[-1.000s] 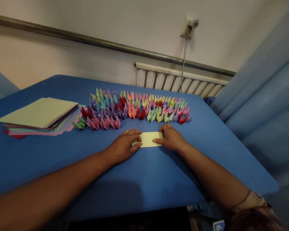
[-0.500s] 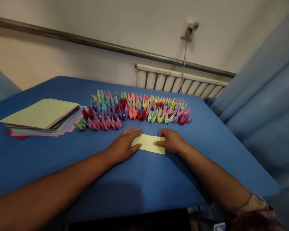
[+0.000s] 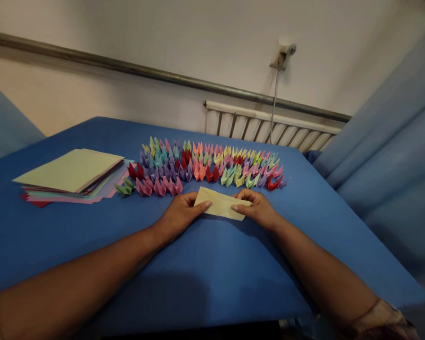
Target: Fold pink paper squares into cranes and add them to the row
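Note:
A pale yellow rectangle of folded paper (image 3: 219, 205) is held tilted just above the blue table. My left hand (image 3: 182, 210) pinches its left end, thumb on the near face and fingers behind. At the right end my right hand (image 3: 258, 207) grips it the same way, the thumb on the front. The fingers behind the paper are partly hidden. Just beyond the hands stand rows of small folded paper cranes (image 3: 212, 174) in pink, red, purple, green and yellow.
A stack of coloured paper sheets (image 3: 71, 172), pale green on top, lies at the left of the blue table (image 3: 156, 278). Behind it run a metal rail (image 3: 156, 73) and a radiator (image 3: 255, 123) along the wall. Blue curtains (image 3: 393, 156) hang on the right.
The yellow paper, lying flat on the table before, is now lifted and tilted toward me. Both hands have turned with it, thumbs in front. The whole view has shifted slightly.

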Demonstrator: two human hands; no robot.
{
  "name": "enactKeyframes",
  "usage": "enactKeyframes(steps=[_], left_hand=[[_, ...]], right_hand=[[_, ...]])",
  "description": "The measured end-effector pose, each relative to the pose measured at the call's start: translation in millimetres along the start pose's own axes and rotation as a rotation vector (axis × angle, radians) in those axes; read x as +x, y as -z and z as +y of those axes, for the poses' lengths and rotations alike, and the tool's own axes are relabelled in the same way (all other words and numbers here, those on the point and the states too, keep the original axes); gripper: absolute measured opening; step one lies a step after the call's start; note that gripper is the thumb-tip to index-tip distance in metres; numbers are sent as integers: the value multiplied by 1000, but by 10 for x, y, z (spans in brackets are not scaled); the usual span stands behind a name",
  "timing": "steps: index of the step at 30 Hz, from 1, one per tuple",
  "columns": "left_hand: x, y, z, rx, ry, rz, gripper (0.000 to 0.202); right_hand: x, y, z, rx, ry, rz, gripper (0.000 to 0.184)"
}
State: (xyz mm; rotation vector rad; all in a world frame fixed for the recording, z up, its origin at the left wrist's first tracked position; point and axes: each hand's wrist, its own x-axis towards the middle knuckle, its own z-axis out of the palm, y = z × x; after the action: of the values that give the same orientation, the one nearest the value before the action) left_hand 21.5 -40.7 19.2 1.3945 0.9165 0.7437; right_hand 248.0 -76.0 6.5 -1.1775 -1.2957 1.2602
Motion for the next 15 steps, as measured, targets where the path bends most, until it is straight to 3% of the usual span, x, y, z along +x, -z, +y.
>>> enactKeyframes(steps=[4,8,15], left_hand=[[-36,-24,45,-76,14,49,41],[-43,-39,56,-101,7,118,44],[-77,-53,85,-99,10,162,37]], right_hand=[[-6,-7,41,101,-33,57,38],[-9,-72,126,219,-78,-1,42],[14,-101,191,164,-75,64,35]])
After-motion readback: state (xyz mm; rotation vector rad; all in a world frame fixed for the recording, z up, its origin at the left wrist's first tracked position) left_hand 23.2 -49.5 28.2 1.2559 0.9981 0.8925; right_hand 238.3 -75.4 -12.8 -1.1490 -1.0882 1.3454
